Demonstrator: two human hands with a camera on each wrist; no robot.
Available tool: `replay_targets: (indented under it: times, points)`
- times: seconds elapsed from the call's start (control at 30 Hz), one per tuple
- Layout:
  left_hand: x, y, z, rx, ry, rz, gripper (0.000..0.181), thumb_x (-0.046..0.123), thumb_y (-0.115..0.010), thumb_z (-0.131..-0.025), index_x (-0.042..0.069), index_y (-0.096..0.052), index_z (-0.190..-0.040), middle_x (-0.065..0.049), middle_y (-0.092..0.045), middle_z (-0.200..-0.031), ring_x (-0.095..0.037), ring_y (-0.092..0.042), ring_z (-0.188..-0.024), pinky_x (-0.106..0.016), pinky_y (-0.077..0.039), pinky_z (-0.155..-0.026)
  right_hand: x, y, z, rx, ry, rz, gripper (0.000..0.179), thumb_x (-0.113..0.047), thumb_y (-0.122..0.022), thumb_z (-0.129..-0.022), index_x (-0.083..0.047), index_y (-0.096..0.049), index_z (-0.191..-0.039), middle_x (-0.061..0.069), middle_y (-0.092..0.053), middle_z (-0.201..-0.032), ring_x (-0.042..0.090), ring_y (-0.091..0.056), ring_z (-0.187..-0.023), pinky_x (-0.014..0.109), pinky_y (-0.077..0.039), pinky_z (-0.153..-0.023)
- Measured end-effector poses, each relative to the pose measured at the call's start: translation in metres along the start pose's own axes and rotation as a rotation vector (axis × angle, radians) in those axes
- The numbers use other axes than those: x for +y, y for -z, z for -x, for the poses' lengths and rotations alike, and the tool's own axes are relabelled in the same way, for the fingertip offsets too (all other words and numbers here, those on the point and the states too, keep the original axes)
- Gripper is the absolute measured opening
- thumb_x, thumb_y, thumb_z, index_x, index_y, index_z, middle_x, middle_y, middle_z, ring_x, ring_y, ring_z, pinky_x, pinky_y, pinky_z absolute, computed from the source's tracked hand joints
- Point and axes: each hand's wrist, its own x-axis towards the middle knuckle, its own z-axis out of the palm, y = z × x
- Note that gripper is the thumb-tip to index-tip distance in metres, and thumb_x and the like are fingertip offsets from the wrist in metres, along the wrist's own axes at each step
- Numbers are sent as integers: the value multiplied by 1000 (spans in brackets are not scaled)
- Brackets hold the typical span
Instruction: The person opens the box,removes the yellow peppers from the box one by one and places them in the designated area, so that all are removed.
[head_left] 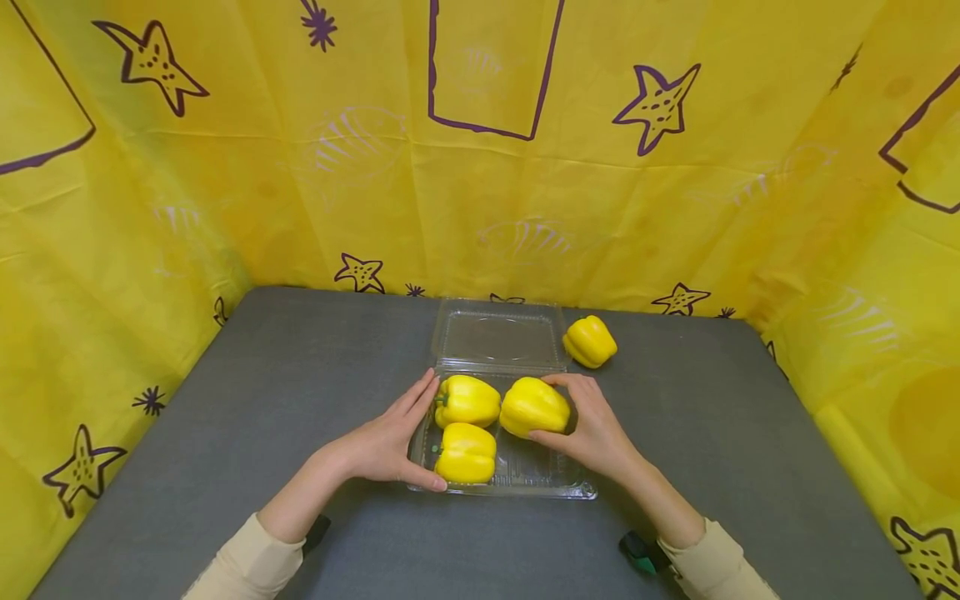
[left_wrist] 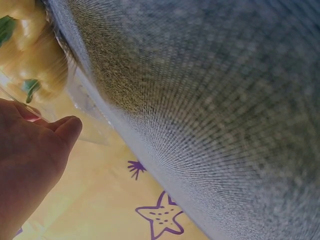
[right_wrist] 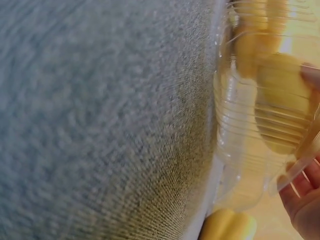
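Observation:
A clear plastic clamshell container [head_left: 525, 482] lies unfolded on the table, two yellow bell peppers in the left of its base: one behind [head_left: 468, 402], one in front [head_left: 467, 454]. My right hand [head_left: 596, 429] grips a third yellow bell pepper [head_left: 534, 407] at the base's back right, thumb in front and fingers behind; in the right wrist view this pepper [right_wrist: 282, 100] shows through the ribbed plastic wall. Along the container's left side lies my left hand [head_left: 386, 442], thumb at the near corner and fingers extended towards the hinge. In the left wrist view, this hand [left_wrist: 32, 155] touches the rim.
Another yellow bell pepper [head_left: 590, 342] rests on the grey table [head_left: 315, 350], right of the opened lid [head_left: 495, 333]. Yellow patterned cloth [head_left: 465, 192] hangs behind the table and along both sides. Dark wrist straps show at both sleeves.

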Motion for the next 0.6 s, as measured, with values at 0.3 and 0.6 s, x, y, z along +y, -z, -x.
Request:
replay_targets:
  times: [0.3, 0.6]
  points:
    - [0, 0, 0, 1, -3, -1, 135, 67, -79, -65, 21, 7, -157, 2, 15, -162, -29, -5, -148, -58, -28, -109, -5, 4, 3, 55, -81, -103, 74, -37, -90, -68, -17, -55, -129, -3, -56, -123, 20, -52, -111, 47, -45, -94]
    - [0, 1, 1, 3, -9, -6, 135, 68, -79, -64, 20, 7, -157, 3, 15, -162, -28, -4, -148, -56, -28, -110, -4, 7, 4, 103, -135, -194, 72, -27, -90, -69, -15, -54, -130, -2, -55, -125, 17, -53, -109, 46, -47, -92]
